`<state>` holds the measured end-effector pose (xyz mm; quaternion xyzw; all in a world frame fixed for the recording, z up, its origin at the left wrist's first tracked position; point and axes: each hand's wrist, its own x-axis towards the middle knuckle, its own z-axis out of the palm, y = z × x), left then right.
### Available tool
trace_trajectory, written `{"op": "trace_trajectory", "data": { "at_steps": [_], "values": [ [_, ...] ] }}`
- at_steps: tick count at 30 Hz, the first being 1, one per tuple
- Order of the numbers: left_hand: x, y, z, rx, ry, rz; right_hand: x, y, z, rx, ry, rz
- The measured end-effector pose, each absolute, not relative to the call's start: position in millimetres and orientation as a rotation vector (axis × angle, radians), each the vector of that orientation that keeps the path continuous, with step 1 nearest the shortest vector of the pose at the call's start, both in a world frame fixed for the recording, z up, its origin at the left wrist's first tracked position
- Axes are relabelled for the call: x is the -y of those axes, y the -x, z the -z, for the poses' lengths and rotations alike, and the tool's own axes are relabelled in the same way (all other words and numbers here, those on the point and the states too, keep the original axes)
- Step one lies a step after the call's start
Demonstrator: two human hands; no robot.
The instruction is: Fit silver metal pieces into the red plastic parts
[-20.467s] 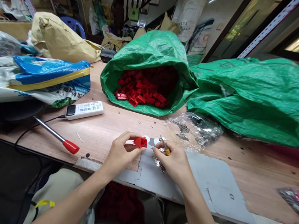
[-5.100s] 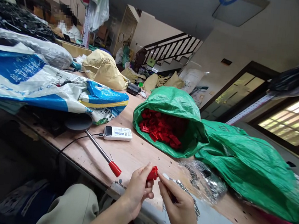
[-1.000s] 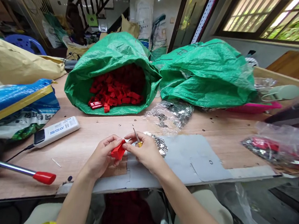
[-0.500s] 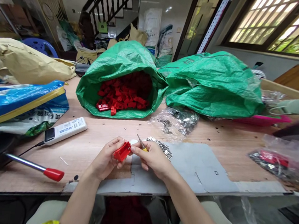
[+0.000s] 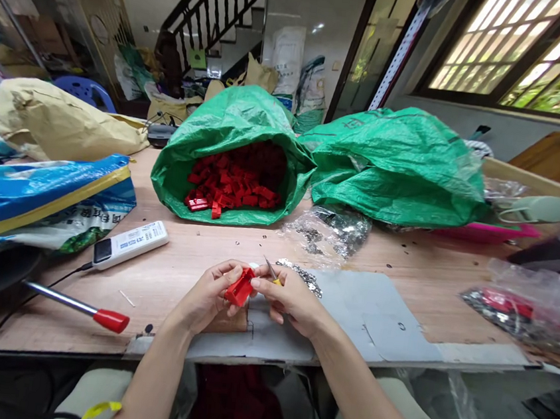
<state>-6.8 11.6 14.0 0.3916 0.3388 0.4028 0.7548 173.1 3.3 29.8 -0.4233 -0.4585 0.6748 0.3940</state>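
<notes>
A small red plastic part, hollow like a tray [image 5: 240,288], is held between the thumb and fingers of my left hand [image 5: 211,293]. My right hand [image 5: 290,298] touches its right edge with thumb and fingertip. A pointed tool with a yellow handle [image 5: 276,280] sits in the right hand, its metal tip pointing up and left. Anything small between the right fingertips is too tiny to make out. Behind the right hand lies a pile of small metal pieces [image 5: 308,280], partly on a grey sheet [image 5: 389,312].
An open green sack [image 5: 240,115] holds many red parts [image 5: 235,181]; another green sack [image 5: 395,165] lies right of it. Clear bags [image 5: 330,231] of metal pieces stand nearby. At left are a white device [image 5: 131,245], a red-tipped lever [image 5: 111,320] and a blue bag [image 5: 52,189].
The view has shifted slightly, so most things sit a little lower or farther right. Both hands stay together at the red part, which looks slightly more upright.
</notes>
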Motion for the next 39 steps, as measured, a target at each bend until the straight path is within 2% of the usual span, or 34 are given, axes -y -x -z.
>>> {"op": "trace_trajectory", "data": {
  "at_steps": [14,20,25,30,34,39],
  "values": [
    [3,33,-17,-0.743,-1.089,-0.621,20,-169,-34,1.117,0.923,-2.073],
    [2,8,-24,-0.723,-1.125,-0.921,10,-181,-32,0.909,1.041,-1.726],
    [3,-6,-28,-1.001,-1.393,-1.209,5,-198,-35,1.218,1.210,-1.547],
    [8,6,-18,-1.076,-1.651,-1.044,4,-215,-30,1.767,1.498,-0.792],
    [19,14,0,-1.111,-1.670,-0.958,7,-208,-22,2.096,1.573,-0.621],
    [25,17,10,-1.130,-1.789,-0.920,11,-196,-26,2.195,1.662,-0.518]
  ]
}}
